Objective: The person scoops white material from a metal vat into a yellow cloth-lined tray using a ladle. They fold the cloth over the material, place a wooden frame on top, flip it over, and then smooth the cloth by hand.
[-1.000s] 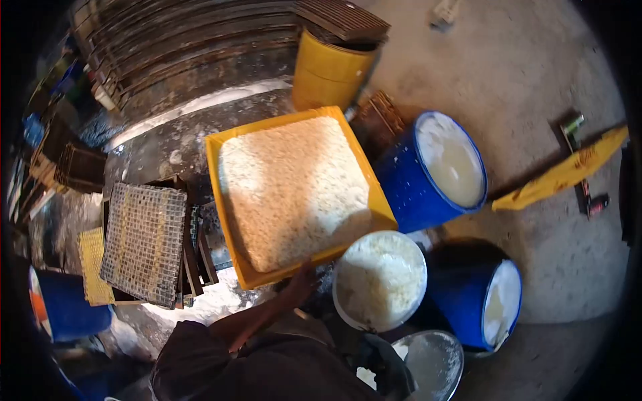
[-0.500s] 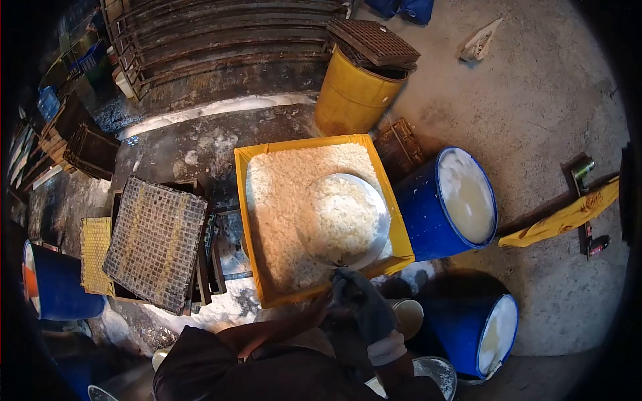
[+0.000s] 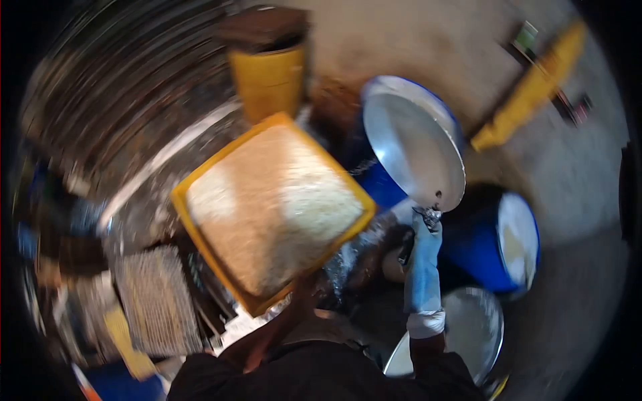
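Observation:
My right hand (image 3: 424, 257), in a blue-grey glove with a white cuff, grips the near rim of a large round metal pan (image 3: 420, 157). The pan is tilted over a blue barrel (image 3: 381, 177), covering much of its top, and no heap shows inside. Left of it stands a square frame lined with yellow cloth (image 3: 231, 284), filled with pale crumbly curd-like stuff (image 3: 257, 200), whiter on the right side. My left hand (image 3: 303, 293) is near the frame's lower corner; blur and shadow hide its fingers.
A second blue barrel (image 3: 468, 250) lies right of my glove, and a round metal vessel (image 3: 478, 321) stands beside my right arm. Behind the frame is a yellow drum (image 3: 271, 80). Grid-like mats (image 3: 157, 301) are stacked at left. Yellow cloth (image 3: 528, 93) lies at upper right.
My right hand has swung the pan from over the frame to the blue barrel at right. The heap it held no longer shows in it. The view has turned and blurred.

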`<state>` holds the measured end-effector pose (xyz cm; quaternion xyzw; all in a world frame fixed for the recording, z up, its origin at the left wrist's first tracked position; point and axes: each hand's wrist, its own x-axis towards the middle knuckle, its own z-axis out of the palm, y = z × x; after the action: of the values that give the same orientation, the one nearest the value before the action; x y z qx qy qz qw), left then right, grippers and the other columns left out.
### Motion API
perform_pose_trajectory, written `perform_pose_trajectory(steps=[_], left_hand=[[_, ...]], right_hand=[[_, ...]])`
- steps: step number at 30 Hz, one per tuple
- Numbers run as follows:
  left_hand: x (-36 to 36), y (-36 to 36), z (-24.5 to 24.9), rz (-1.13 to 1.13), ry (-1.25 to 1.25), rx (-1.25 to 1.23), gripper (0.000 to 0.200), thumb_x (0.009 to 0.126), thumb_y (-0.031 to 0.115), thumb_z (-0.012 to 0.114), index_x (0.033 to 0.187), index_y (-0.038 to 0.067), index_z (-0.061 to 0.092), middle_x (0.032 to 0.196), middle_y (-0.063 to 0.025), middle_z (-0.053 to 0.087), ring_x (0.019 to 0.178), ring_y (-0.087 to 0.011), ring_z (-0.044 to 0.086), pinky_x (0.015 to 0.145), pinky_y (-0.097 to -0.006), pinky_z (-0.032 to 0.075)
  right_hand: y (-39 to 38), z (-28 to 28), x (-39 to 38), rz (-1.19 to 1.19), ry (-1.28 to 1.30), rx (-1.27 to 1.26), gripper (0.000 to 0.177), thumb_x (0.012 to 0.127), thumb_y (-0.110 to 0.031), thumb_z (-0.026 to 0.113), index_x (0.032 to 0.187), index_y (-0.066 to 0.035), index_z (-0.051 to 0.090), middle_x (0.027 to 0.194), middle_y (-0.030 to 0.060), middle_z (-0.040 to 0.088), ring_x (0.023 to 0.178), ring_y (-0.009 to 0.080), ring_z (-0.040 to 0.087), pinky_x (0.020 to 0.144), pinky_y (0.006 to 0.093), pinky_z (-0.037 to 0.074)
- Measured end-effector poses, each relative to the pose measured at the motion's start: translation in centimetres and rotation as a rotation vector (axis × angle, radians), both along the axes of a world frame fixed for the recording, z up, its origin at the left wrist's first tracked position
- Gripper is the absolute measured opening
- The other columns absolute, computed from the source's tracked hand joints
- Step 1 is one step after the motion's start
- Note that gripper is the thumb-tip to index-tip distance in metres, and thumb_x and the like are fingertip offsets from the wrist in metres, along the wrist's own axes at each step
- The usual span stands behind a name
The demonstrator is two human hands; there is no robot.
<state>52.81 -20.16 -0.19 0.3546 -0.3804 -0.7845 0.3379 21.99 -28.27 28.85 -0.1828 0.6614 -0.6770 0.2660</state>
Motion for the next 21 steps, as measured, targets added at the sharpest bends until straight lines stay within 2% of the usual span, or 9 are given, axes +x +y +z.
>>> perform_pose_trajectory(steps=[2,3,6,10,13,15,18,20,21], left_hand=[[-0.7,-1.3,3.0,-0.053,0.101,0.211,0.079,0.098,0.068,0.041,0.157,0.016,0.030,0.162,-0.0098,0.032,0.148,-0.0290,0.031,0.119,-0.0627,0.019],[-1.8,-2.1,8.0,0.034,0.351,0.655,0.083,0.097,0.071,0.039,0.158,0.016,0.027,0.162,-0.0094,0.032,0.147,-0.0299,0.032,0.118,-0.0637,0.019],[-7.4,-2.0,11.7,-0.238,0.213,0.761,0.087,0.097,0.072,0.040,0.160,0.014,0.021,0.163,-0.0084,0.030,0.146,-0.0299,0.034,0.118,-0.0597,0.022],[-20.2,-0.1,12.7,-0.539,-0.123,0.509,0.092,0.095,0.074,0.043,0.159,0.010,0.024,0.157,-0.0095,0.038,0.130,-0.0268,0.049,0.104,-0.0472,0.041],[-30.6,4.7,11.0,-0.810,-0.354,0.033,0.069,0.104,0.058,0.041,0.155,0.012,0.033,0.148,-0.0121,0.049,0.120,-0.0233,0.058,0.101,-0.0394,0.042],[-38.6,8.1,9.1,-0.884,-0.406,-0.299,0.062,0.104,0.044,0.054,0.150,0.007,0.037,0.142,-0.0128,0.050,0.116,-0.0225,0.057,0.100,-0.0391,0.045],[-48.2,12.3,4.7,-0.971,-0.455,-0.982,0.068,0.097,0.029,0.068,0.148,-0.002,0.037,0.140,-0.0215,0.049,0.121,-0.0321,0.054,0.106,-0.0421,0.043],[-52.8,15.1,3.3,-0.867,-0.307,-1.570,0.078,0.093,0.029,0.071,0.150,-0.006,0.033,0.144,-0.0282,0.045,0.130,-0.0404,0.049,0.110,-0.0461,0.039],[-54.4,16.7,3.0,-0.891,-0.309,-1.584,0.078,0.093,0.029,0.071,0.150,-0.006,0.033,0.144,-0.0282,0.045,0.130,-0.0404,0.049,0.110,-0.0461,0.039]], right_hand=[[7.0,-1.7,-5.3,-0.059,-0.023,-0.103,0.014,0.095,-0.012,0.065,0.108,-0.008,0.061,0.072,0.0029,0.061,0.052,0.0114,0.057,0.046,0.0270,0.048],[10.3,-0.2,-5.3,-0.216,-0.049,-0.114,0.016,0.095,-0.011,0.065,0.109,-0.007,0.060,0.075,0.0025,0.062,0.055,0.0129,0.060,0.050,0.0292,0.052],[21.7,-7.2,-9.1,-0.420,-0.246,-0.098,0.013,0.095,-0.014,0.065,0.106,-0.008,0.062,0.074,0.0031,0.061,0.053,0.0149,0.057,0.051,0.0290,0.051],[37.3,-15.7,-10.2,-0.606,-0.757,-0.016,0.012,0.096,-0.019,0.065,0.093,-0.010,0.057,0.068,0.0027,0.056,0.050,0.0152,0.054,0.046,0.0330,0.048],[48.9,-28.2,-8.4,-0.771,-1.005,-0.161,0.012,0.098,-0.022,0.059,0.092,-0.012,0.055,0.065,0.0009,0.052,0.048,0.0172,0.051,0.045,0.0369,0.047],[54.1,-33.4,-8.3,-0.994,-1.069,-0.158,0.010,0.098,-0.023,0.054,0.096,-0.013,0.055,0.067,0.0013,0.051,0.049,0.0190,0.051,0.046,0.0400,0.049],[59.1,-38.0,-9.9,-1.532,-1.174,-0.128,0.015,0.100,-0.026,0.049,0.104,-0.012,0.054,0.075,0.0058,0.053,0.051,0.0202,0.049,0.048,0.0388,0.051],[62.9,-47.4,-9.2,-1.701,-1.090,-0.108,0.018,0.100,-0.029,0.050,0.103,-0.012,0.055,0.079,0.0070,0.052,0.051,0.0193,0.044,0.049,0.0375,0.051],[63.7,-48.9,-10.3,-1.772,-1.101,-0.071,0.018,0.100,-0.030,0.050,0.103,-0.012,0.055,0.078,0.0068,0.052,0.051,0.0195,0.045,0.049,0.0377,0.051]])
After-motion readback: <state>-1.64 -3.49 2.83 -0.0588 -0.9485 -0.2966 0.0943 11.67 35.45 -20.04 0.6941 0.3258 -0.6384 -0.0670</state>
